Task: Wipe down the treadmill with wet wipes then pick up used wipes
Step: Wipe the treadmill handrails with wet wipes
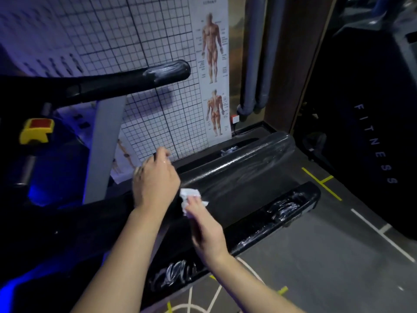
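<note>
Dim gym lighting falls on a black treadmill (248, 168) that runs from lower left to centre right, with a grid chart (112, 30) on the wall behind. Your right hand (207, 231) pinches a crumpled white wipe (190, 195) at the fingertips, just over the belt at mid-frame. Your left hand (155, 184) hovers just up and left of it, fingers curled (whether it holds anything, I cannot tell). Expect the wipe to be light, limp and damp. Grip it by the bunched wad, since a loose corner will likely fold under or slip.
</note>
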The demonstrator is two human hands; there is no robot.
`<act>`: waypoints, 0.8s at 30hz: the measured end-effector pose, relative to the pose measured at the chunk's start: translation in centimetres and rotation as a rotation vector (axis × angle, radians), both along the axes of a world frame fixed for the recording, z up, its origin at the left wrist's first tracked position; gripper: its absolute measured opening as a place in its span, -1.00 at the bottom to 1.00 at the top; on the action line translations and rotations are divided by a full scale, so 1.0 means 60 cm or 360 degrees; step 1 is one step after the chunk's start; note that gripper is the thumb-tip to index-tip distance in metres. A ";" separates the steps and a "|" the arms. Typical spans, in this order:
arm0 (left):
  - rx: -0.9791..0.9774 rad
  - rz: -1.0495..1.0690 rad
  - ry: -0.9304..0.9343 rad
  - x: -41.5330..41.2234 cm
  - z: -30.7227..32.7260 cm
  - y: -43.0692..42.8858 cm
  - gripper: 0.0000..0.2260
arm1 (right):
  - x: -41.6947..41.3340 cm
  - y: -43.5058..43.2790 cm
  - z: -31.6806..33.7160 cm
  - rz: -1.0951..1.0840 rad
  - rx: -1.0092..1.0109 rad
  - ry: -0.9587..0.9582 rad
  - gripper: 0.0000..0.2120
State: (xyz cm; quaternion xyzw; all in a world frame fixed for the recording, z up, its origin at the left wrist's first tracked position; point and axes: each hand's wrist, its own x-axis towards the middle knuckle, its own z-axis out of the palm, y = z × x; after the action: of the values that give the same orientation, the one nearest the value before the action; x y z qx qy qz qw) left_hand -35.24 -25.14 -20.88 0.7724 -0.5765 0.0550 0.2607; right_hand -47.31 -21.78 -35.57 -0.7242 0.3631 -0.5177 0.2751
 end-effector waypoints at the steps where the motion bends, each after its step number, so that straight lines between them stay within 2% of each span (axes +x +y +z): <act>1: 0.0037 0.0049 -0.0138 0.020 0.005 0.014 -0.84 | 0.001 0.005 0.000 0.0026 -0.0142 0.0012 -0.54; 3: 0.0091 0.0145 -0.0317 0.065 0.013 0.038 -0.87 | -0.010 -0.002 -0.003 -0.0010 -0.0387 -0.0041 -0.51; 5: 0.0119 0.0181 -0.0400 0.105 0.014 0.058 -0.87 | -0.028 -0.030 0.005 -0.0202 -0.0393 -0.0085 -0.64; 8: 0.0171 0.0099 -0.0500 0.129 -0.005 0.080 -0.74 | -0.063 -0.082 0.048 -0.0778 -0.0085 -0.0259 -0.80; 10: 0.0135 0.0072 -0.0551 0.124 -0.018 0.086 -0.66 | -0.068 -0.105 0.070 -0.0981 0.0150 -0.0365 -0.85; 13: 0.0048 0.0060 -0.0556 0.122 -0.019 0.082 -0.68 | -0.014 -0.080 0.070 -0.0913 0.0057 -0.0268 -0.84; 16: 0.0010 0.0047 -0.0555 0.129 -0.024 0.080 -0.70 | 0.070 -0.008 0.054 -0.0494 -0.0228 -0.0037 -0.81; 19: -0.0011 0.0049 -0.0549 0.129 -0.027 0.080 -0.70 | 0.114 0.029 0.068 -0.0138 -0.0230 -0.0045 -0.75; 21: -0.0037 0.0057 -0.0544 0.131 -0.029 0.080 -0.70 | 0.091 0.007 0.067 -0.0238 -0.0240 -0.0006 -0.78; 23: -0.0059 0.0049 -0.0524 0.131 -0.029 0.081 -0.69 | 0.034 -0.043 0.052 -0.0565 -0.0283 0.0100 -0.96; 24: -0.0064 0.0050 -0.0518 0.130 -0.028 0.082 -0.68 | 0.001 -0.075 0.047 -0.0802 -0.0157 0.0089 -0.87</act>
State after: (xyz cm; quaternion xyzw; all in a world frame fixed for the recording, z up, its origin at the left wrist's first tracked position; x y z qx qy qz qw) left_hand -27.42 -20.23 -22.54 0.7568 -0.5977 0.1951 0.1784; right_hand -47.27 -26.29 -32.78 -0.6375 0.5137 -0.5668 0.0916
